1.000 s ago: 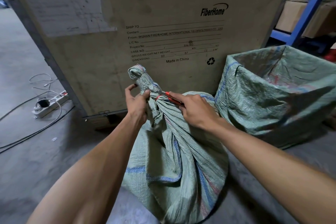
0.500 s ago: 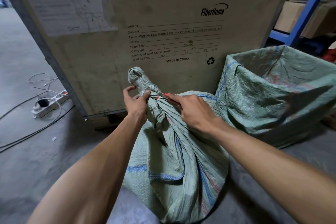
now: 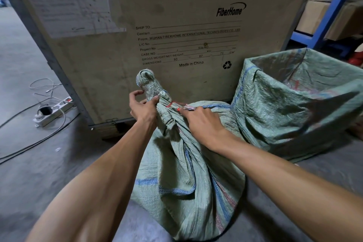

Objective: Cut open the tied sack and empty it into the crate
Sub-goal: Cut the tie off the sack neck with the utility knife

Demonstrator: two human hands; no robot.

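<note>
A green woven sack [image 3: 188, 179] with blue and red stripes stands on the floor in front of me. Its neck [image 3: 151, 86] is twisted and bound with tape and a red tie [image 3: 171, 104]. My left hand [image 3: 144, 110] pinches the neck just below the taped bunch. My right hand [image 3: 200, 122] rests on the sack's shoulder and grips a red-handled cutter [image 3: 179, 107], whose tip sits at the tie; most of the tool is hidden under my fingers. To the right stands a crate lined with green woven fabric [image 3: 255, 116], its top open.
A tall wooden shipping crate [image 3: 176, 25] with printed labels rises right behind the sack. At left, a white power strip [image 3: 53, 110] and cables lie on the concrete floor. Blue shelving [image 3: 332, 12] with cardboard boxes stands at the back right.
My right hand has slid the cutter further in toward the tie, so less of the red handle shows. The left hand keeps its hold on the neck, and the sack leans slightly more.
</note>
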